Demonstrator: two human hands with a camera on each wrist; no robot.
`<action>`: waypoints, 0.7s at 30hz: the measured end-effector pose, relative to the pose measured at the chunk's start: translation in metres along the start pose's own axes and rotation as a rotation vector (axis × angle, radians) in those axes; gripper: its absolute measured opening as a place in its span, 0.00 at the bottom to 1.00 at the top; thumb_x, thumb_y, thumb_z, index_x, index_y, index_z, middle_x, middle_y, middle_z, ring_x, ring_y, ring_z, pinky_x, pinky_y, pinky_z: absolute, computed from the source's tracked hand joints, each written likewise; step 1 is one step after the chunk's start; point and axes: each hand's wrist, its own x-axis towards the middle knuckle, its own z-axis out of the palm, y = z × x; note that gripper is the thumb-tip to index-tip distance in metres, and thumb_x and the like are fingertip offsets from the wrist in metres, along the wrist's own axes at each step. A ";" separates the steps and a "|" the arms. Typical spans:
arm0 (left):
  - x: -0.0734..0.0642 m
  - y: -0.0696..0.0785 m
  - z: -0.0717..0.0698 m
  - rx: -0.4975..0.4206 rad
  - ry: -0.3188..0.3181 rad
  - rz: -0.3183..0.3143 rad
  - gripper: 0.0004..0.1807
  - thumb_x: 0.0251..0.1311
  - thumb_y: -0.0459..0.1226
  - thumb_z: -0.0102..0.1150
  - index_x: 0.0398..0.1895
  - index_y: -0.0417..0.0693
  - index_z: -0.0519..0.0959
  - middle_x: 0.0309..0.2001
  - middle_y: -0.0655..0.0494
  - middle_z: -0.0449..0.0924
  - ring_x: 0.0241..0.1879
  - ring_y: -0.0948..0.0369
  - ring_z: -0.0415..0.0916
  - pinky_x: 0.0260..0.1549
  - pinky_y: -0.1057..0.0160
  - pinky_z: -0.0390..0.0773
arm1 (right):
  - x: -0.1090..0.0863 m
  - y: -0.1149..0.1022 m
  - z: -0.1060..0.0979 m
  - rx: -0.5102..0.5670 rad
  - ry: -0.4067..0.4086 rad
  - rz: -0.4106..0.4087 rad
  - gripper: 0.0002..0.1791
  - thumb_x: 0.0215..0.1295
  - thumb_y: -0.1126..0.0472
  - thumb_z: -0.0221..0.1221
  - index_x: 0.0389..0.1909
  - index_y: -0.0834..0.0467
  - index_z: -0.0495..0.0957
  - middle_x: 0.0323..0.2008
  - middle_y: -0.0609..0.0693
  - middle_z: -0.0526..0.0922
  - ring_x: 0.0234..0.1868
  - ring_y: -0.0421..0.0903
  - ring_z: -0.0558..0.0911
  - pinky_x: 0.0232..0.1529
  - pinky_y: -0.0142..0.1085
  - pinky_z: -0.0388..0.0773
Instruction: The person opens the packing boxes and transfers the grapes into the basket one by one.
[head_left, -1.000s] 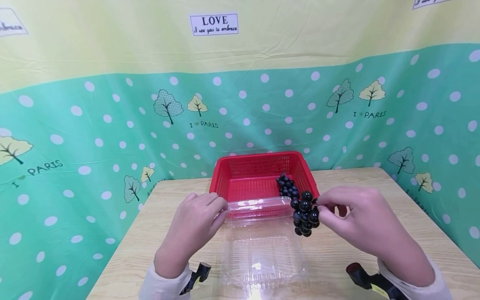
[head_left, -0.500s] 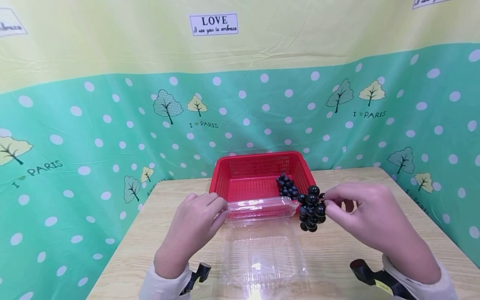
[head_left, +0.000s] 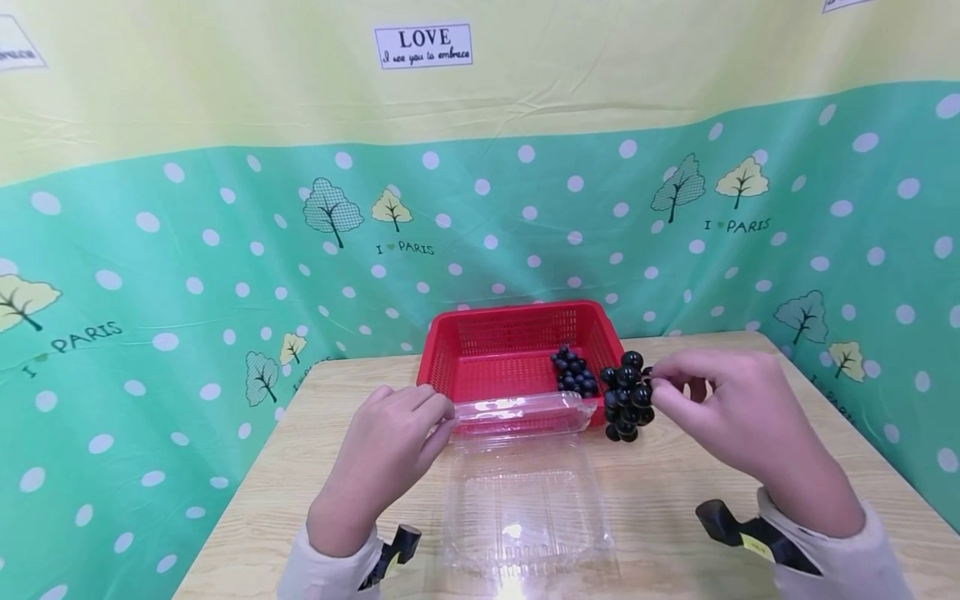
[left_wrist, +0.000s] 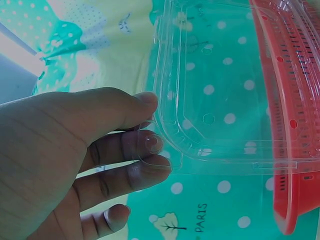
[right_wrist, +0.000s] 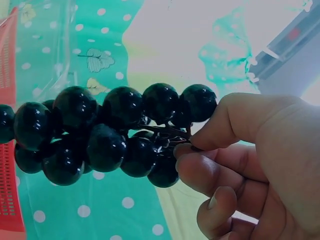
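My left hand (head_left: pixel 396 446) pinches the corner of the raised lid of a clear plastic clamshell container (head_left: pixel 525 508). In the left wrist view, thumb and fingers grip the lid's corner tab (left_wrist: pixel 152 142). The container stands open on the table, its lid tilted up at the back. My right hand (head_left: pixel 723 408) pinches the stem of a bunch of dark grapes (head_left: pixel 628 398), which hangs in the air just right of the lid. Close up in the right wrist view, the glossy bunch of grapes (right_wrist: pixel 105 145) dangles from thumb and fingers.
Behind the container sits a red plastic basket (head_left: pixel 442 350) with another dark grape bunch (head_left: pixel 574 372) at its right side. The wooden table (head_left: pixel 315 425) runs up to a green and yellow patterned cloth (head_left: pixel 480 217). Both wrists wear black straps.
My right hand has moved the grape bunch a little to the right and up, away from the lid's edge. The left hand keeps its hold on the lid in the same place.
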 end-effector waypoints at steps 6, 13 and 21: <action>0.000 0.000 0.001 -0.009 0.008 0.003 0.05 0.56 0.38 0.73 0.32 0.55 0.84 0.27 0.63 0.82 0.24 0.65 0.75 0.25 0.66 0.67 | 0.002 0.008 0.008 -0.013 0.027 -0.005 0.11 0.52 0.63 0.63 0.23 0.41 0.86 0.20 0.31 0.77 0.22 0.31 0.71 0.26 0.23 0.65; 0.000 0.000 0.000 -0.006 0.013 0.009 0.06 0.54 0.39 0.74 0.32 0.55 0.84 0.27 0.63 0.83 0.24 0.65 0.75 0.25 0.66 0.67 | 0.004 0.017 0.017 0.002 0.077 -0.013 0.12 0.53 0.64 0.60 0.21 0.41 0.84 0.19 0.32 0.77 0.21 0.34 0.72 0.26 0.24 0.65; 0.000 0.000 0.000 0.002 0.016 0.007 0.07 0.53 0.39 0.75 0.32 0.55 0.84 0.27 0.64 0.82 0.24 0.66 0.75 0.25 0.67 0.67 | 0.004 0.023 0.027 0.006 0.087 0.057 0.10 0.55 0.65 0.62 0.25 0.45 0.87 0.21 0.37 0.80 0.23 0.36 0.73 0.25 0.24 0.65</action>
